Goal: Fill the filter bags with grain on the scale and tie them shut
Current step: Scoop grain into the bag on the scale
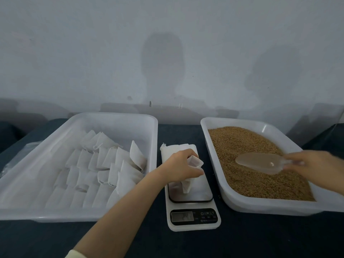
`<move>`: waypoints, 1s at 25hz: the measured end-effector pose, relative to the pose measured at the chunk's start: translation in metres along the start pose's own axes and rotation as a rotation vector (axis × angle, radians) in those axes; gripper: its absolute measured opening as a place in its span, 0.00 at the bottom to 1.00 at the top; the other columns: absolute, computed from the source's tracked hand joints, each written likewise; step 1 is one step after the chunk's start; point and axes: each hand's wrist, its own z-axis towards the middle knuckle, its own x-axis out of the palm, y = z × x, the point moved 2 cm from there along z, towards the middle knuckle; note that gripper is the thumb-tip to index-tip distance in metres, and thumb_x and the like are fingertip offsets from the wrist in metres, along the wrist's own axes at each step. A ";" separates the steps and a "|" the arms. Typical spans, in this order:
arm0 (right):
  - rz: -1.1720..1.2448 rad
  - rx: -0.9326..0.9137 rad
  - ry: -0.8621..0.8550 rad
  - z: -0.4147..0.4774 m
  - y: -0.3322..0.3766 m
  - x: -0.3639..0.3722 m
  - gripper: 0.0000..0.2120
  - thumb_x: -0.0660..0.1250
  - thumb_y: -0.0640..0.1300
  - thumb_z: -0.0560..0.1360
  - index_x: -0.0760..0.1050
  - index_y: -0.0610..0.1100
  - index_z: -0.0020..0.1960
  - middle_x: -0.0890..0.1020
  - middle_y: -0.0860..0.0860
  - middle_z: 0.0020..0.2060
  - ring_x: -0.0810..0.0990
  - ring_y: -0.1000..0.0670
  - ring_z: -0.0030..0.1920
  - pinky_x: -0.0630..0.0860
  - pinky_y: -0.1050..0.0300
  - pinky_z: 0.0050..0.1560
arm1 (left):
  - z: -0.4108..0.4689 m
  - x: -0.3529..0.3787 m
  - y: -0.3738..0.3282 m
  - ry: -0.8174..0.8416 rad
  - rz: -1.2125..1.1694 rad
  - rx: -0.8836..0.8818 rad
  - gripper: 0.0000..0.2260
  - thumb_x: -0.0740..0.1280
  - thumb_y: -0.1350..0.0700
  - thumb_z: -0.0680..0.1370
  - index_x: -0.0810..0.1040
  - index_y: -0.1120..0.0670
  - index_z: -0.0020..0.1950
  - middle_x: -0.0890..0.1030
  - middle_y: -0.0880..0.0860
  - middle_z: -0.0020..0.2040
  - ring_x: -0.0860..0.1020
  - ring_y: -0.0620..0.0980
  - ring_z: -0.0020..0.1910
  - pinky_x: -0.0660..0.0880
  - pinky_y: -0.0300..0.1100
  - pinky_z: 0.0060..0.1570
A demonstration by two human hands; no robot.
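A white kitchen scale (193, 218) sits between two white tubs. Over its platform my left hand (180, 165) grips a white filter bag (193, 164) with its mouth held open; the bag's lower end hangs down onto the platform. To the right, my right hand (314, 167) holds the handle of a translucent plastic scoop (260, 163), whose bowl lies on the brown grain (256, 161) in the right tub (260, 205). A stack of flat filter bags (173, 148) lies behind the scale.
The left tub (119, 116) holds several filled white bags (104, 164) laid in rows. Everything stands on a dark blue cloth (242, 239). A pale wall rises right behind the tubs. Clear plastic (16, 157) lies left of the left tub.
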 end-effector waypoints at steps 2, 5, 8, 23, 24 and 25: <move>0.158 -0.045 0.043 -0.013 0.024 0.010 0.11 0.57 0.70 0.65 0.69 0.74 0.46 0.72 0.70 0.37 0.71 0.67 0.37 0.67 0.65 0.33 | 0.000 0.000 0.000 0.003 -0.003 0.001 0.14 0.73 0.47 0.70 0.74 0.44 0.53 0.77 0.45 0.49 0.77 0.44 0.47 0.78 0.38 0.45; 0.221 -0.122 0.010 -0.018 0.033 0.023 0.09 0.65 0.58 0.72 0.75 0.68 0.52 0.78 0.62 0.43 0.75 0.59 0.42 0.70 0.58 0.38 | 0.001 -0.001 0.001 0.001 -0.010 -0.006 0.15 0.73 0.47 0.70 0.73 0.43 0.53 0.77 0.44 0.50 0.77 0.44 0.48 0.79 0.40 0.47; -0.112 -0.153 -0.168 -0.013 0.028 0.026 0.15 0.70 0.55 0.70 0.79 0.60 0.56 0.81 0.57 0.43 0.78 0.51 0.43 0.70 0.55 0.38 | 0.002 0.001 0.003 0.010 -0.014 -0.011 0.15 0.73 0.46 0.70 0.73 0.42 0.53 0.77 0.44 0.50 0.77 0.45 0.48 0.79 0.40 0.47; 0.169 -0.085 0.076 -0.012 0.046 0.032 0.13 0.66 0.56 0.73 0.75 0.65 0.58 0.79 0.60 0.44 0.74 0.57 0.46 0.71 0.53 0.50 | 0.003 0.002 0.002 0.020 -0.011 -0.017 0.14 0.73 0.46 0.70 0.72 0.39 0.51 0.76 0.41 0.47 0.77 0.44 0.46 0.77 0.36 0.43; 0.268 -0.075 0.122 -0.014 0.045 0.031 0.12 0.66 0.55 0.73 0.74 0.68 0.55 0.80 0.60 0.43 0.75 0.58 0.45 0.72 0.53 0.49 | 0.003 0.002 0.003 0.023 -0.009 -0.017 0.14 0.73 0.46 0.70 0.72 0.40 0.51 0.76 0.41 0.47 0.77 0.44 0.47 0.77 0.36 0.43; 0.345 -0.069 0.143 -0.015 0.045 0.029 0.12 0.67 0.54 0.73 0.73 0.70 0.52 0.81 0.59 0.44 0.76 0.58 0.46 0.73 0.53 0.49 | 0.003 0.002 0.003 0.024 -0.009 -0.018 0.15 0.73 0.46 0.70 0.71 0.39 0.51 0.75 0.41 0.47 0.77 0.44 0.47 0.77 0.36 0.42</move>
